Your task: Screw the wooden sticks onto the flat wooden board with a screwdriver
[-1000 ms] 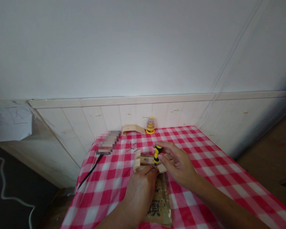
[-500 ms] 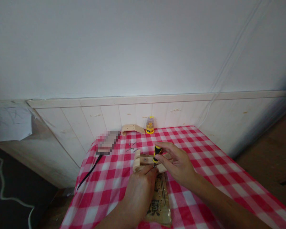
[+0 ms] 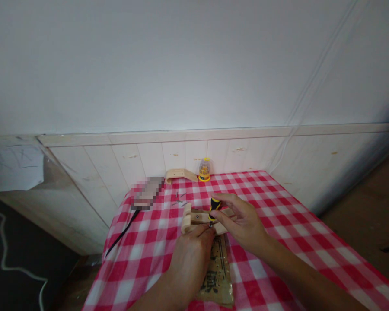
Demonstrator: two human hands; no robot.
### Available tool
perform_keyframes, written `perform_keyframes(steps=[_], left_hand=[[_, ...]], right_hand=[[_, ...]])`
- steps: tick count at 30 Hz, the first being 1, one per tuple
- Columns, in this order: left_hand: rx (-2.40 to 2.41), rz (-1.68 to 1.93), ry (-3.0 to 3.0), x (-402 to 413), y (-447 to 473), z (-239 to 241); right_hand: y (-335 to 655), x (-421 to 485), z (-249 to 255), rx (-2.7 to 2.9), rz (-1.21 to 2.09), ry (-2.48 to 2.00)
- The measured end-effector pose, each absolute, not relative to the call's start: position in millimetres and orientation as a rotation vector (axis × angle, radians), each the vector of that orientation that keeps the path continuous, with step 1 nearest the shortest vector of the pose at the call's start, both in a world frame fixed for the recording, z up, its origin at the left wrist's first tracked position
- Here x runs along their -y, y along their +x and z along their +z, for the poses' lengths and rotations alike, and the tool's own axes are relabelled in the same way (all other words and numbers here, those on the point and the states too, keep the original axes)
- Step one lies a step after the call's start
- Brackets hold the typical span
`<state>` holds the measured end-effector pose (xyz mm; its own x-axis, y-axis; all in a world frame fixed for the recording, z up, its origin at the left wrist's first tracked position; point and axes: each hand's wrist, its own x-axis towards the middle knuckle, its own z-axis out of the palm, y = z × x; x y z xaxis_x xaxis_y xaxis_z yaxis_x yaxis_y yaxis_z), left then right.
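Note:
My right hand (image 3: 243, 218) grips a yellow and black screwdriver (image 3: 215, 204) by its handle, held nearly upright. Its tip points down at a pale wooden piece with curved ends (image 3: 187, 221), close to my left fingertips. My left hand (image 3: 194, 248) is closed on the near side of that wooden piece, steadying it against the table; its fingertips are partly hidden. Under the left hand and the wood lies a printed, shiny brown packet (image 3: 218, 276). Several loose screws (image 3: 180, 202) are scattered just beyond the wooden piece.
Against the wall stand another curved wooden piece (image 3: 181, 174) and a clear-topped yellow bit holder (image 3: 204, 170). A blurred-out flat object with a black strap (image 3: 125, 231) lies at the left. A red and white checked cloth (image 3: 278, 207) covers the table.
Almost nothing differs. Both hands, the screwdriver and the wooden piece stay in nearly the same place.

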<state>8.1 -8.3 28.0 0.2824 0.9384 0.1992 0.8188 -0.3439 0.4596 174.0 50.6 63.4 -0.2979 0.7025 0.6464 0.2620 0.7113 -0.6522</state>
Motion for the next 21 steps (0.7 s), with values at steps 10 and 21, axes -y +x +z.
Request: perform_keyframes(steps=[10,21], left_hand=[[-1.592,0.681,2.283,8.6,7.3,26.4],[-1.6,0.652,2.301,8.0,7.5,25.4]], right_hand=[[175.5,-49.5,64.1,1.866,0.576,-0.754],[173.9,-51.1,64.9,1.848,0.548,-0.752]])
